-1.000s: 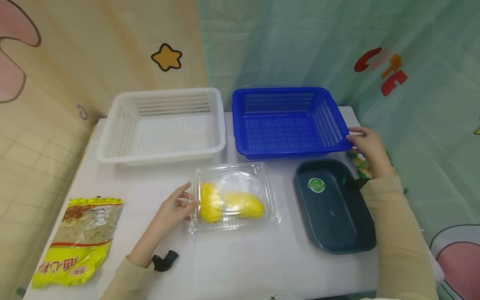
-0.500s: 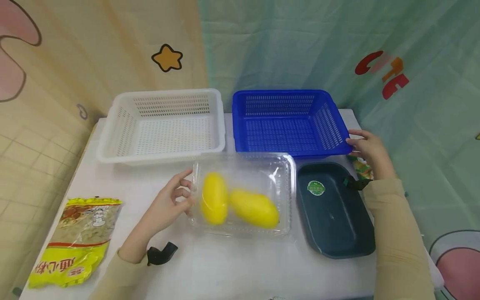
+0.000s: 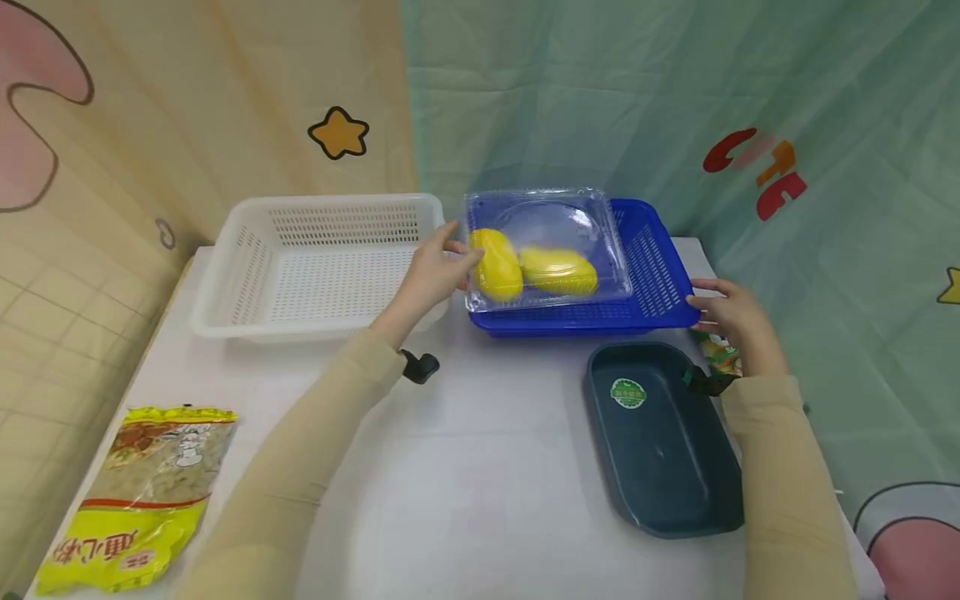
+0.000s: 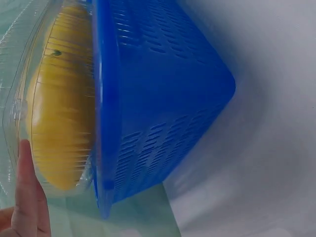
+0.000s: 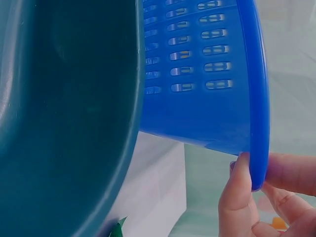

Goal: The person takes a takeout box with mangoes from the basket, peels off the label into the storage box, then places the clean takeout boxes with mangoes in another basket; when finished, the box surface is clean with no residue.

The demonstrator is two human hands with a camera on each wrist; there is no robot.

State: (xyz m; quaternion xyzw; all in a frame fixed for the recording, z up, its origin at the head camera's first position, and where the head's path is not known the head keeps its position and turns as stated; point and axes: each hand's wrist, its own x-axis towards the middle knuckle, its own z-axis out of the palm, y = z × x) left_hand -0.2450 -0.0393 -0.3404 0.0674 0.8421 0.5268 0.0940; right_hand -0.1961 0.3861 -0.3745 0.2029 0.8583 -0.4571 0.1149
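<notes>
My left hand (image 3: 438,268) grips the left edge of a clear plastic clamshell box (image 3: 585,223) holding two yellow mangoes (image 3: 558,269). The box is over the left part of the blue basket (image 3: 660,275), at rim level in the left wrist view, where a mango (image 4: 61,108) shows through the plastic. Whether the box bears on the rim I cannot tell. With thumb and fingers, my right hand (image 3: 738,321) pinches the front right corner of the basket's rim (image 5: 259,98).
A white basket (image 3: 225,321) stands at the back left. The dark teal basin (image 3: 660,450) lies in front of the blue basket. A yellow food packet (image 3: 138,500) is at the front left. Another colourful packet (image 3: 720,352) is partly hidden near my right hand.
My left hand has lifted the clamshell box with the mangoes off the table and carried it back and right over the blue basket. The right hand keeps its pinch on the basket's rim.
</notes>
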